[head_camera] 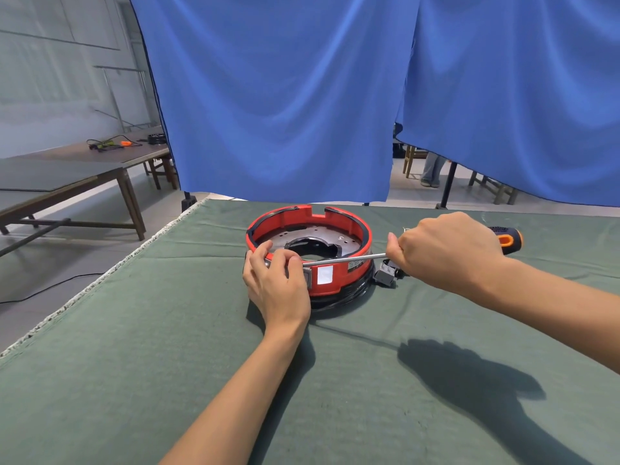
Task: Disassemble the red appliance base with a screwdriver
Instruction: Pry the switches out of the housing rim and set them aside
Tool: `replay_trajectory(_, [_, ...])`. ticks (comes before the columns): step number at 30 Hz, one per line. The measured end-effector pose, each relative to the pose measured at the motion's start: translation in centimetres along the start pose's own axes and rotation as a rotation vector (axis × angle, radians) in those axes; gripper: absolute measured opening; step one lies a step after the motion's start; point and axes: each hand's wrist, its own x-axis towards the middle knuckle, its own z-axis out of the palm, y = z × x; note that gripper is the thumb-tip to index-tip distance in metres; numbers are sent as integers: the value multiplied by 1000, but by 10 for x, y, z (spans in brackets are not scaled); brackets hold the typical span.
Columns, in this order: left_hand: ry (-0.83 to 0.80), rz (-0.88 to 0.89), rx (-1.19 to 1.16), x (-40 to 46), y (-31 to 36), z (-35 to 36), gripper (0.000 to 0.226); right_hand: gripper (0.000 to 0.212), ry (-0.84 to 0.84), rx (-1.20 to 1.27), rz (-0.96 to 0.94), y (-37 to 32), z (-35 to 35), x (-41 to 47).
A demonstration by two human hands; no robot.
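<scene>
While the red base (335, 273) sits flat on the green cloth (167, 364) near the table's far edge, open side up, its ring wall shows a notch at the far rim and a white label on the near wall. Inside lies a dark metal plate (315, 234) with a large hole at its middle. A black cord (339, 302) is wound round the foot of the base, and a small black plug part (384, 276) lies just beside it on the right. The screwdriver (349, 259) lies nearly level across the near rim, its long axis running left to right, the tip pointing left toward the near-left rim and the orange-and-black handle end sticking out to the right. The right hand (446, 250) is clamped in a fist round the handle, forefinger and thumb reaching onto the steel shaft. The left hand (278, 283) grips the near-left wall of the base, fingers curled over the rim and thumb close to the tip; whether the tip sits in a screw cannot be told. Behind the table hangs a blue curtain (285, 95), and wooden tables (84, 182) stand to the left.
</scene>
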Motion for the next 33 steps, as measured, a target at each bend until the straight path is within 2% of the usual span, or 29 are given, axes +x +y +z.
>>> replay_trajectory(8, [39,-14,-3,2,2,5,22,48,-55,34,9,-3,-2,0])
replay_trajectory(12, [41,-34,-9,6,2,9,22,52,-61,104,35,2,0,7])
replay_trajectory(21, [0,-49,-60,12,-3,16,23,60,-25,152,-35,15,27,27])
replay_trajectory(27, [-42,9,-102,6,-4,13,35,62,-27,133,-58,14,43,27])
replay_trajectory(33, [-47,88,31,1,-1,4,40,59,-50,179,85,9,52,-9])
